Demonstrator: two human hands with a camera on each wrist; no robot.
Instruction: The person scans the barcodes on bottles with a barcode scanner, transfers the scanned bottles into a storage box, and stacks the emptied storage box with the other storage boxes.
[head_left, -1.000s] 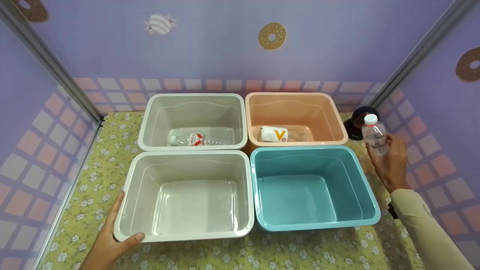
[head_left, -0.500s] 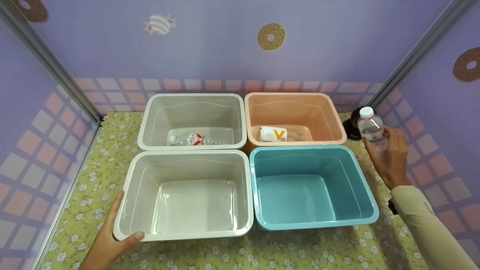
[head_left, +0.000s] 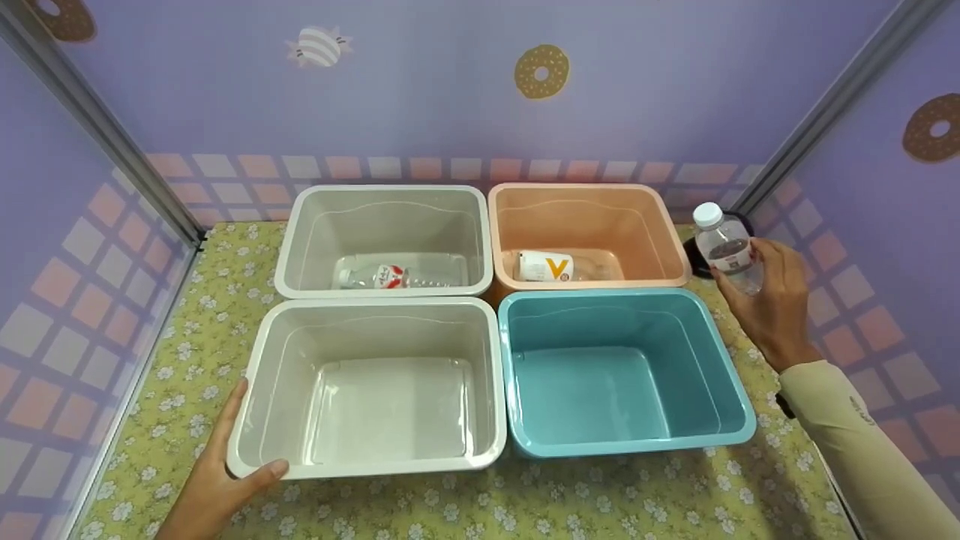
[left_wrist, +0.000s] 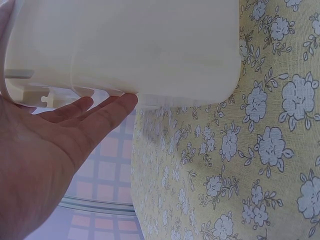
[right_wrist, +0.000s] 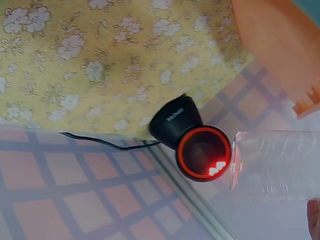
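My right hand (head_left: 776, 304) grips a clear plastic bottle (head_left: 739, 276) with a white cap and a small label, raised right of the tubs and leaning left. In the right wrist view, the bottle (right_wrist: 275, 165) is close beside a black scanner (right_wrist: 202, 152) with a lit red ring; only a bit of the hand shows at the edge. My left hand (head_left: 210, 480) holds the near-left corner of an off-white tub (head_left: 375, 472), thumb on the front rim. In the left wrist view the fingers (left_wrist: 107, 120) lie beneath the rim, against the tub's outside.
Behind stand a grey tub (head_left: 390, 193) with a clear bottle (head_left: 386, 277) lying inside and a peach tub (head_left: 585, 191) with a white-labelled bottle (head_left: 546, 267). A blue tub (head_left: 637, 450) is at near right. Patterned walls (head_left: 420, 90) enclose the flowered tablecloth (head_left: 420, 510).
My right hand has carried the bottle a little left and away from me, over the scanner in the head view, tilting its cap further left. The left hand stays on the tub corner.
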